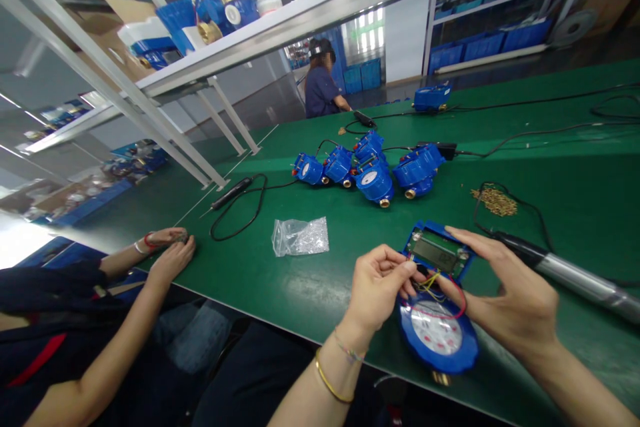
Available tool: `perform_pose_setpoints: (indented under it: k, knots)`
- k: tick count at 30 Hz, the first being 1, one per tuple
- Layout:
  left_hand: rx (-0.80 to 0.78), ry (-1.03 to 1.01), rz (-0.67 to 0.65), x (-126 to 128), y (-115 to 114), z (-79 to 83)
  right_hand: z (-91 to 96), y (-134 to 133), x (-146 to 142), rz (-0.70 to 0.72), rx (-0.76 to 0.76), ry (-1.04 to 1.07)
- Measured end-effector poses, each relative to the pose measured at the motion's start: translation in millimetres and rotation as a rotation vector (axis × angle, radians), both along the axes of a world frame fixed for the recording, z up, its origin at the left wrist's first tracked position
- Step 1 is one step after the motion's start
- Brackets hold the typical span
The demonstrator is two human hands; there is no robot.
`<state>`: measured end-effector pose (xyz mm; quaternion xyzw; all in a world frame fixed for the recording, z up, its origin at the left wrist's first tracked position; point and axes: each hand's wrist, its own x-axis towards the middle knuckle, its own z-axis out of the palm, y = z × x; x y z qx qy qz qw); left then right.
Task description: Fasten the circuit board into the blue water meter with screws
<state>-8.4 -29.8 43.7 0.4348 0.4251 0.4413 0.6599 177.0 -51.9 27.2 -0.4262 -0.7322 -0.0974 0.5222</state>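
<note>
The left hand (380,283) is pinched narrow, thumb and forefinger closed on the coloured wires (434,282) that run between the blue water meter (440,337) and its opened display module (437,250). The right hand (505,297) is spread wider and holds the module, fingers along its far edge, thumb down by the wires. The meter lies dial up at the near edge of the green bench (310,287). The step looks like seating the wires inside the housing; the next move calls for fine fingertip work so none gets nipped. An electric screwdriver (575,277) lies just beside the right hand, a heap of brass bits (494,201) beyond, too small to name. A co-worker's hands (170,250) rest at the left. The wire ends are hidden under the fingers
</note>
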Motion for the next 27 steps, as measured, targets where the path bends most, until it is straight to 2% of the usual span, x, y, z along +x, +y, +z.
perform_pose_setpoints:
  k: [3,8,15,19,23,25,27]
  knots:
    - [0.0,0.05,-0.017,-4,3,1.2,-2.2,1,2,0.015,-0.035,0.031]
    - [0.283,0.323,0.068,-13,12,7.0,-9.6,2,3,0.04,-0.137,0.107]
    - [0.491,0.633,-0.039,-11,20,7.7,-21.1,5,11,0.011,-0.234,0.182]
    - [0.69,0.819,-0.055,-10,22,11.3,-19.4,9,17,0.016,-0.238,0.167]
    - [0.953,0.866,-0.056,-15,30,10.1,-16.9,16,23,0.073,-0.256,0.146]
    - [1.014,0.865,-0.074,-20,35,7.7,-15.6,19,27,0.103,-0.267,0.139]
    - [1.009,0.846,-0.089,-25,41,6.0,-13.5,21,29,0.131,-0.285,0.136]
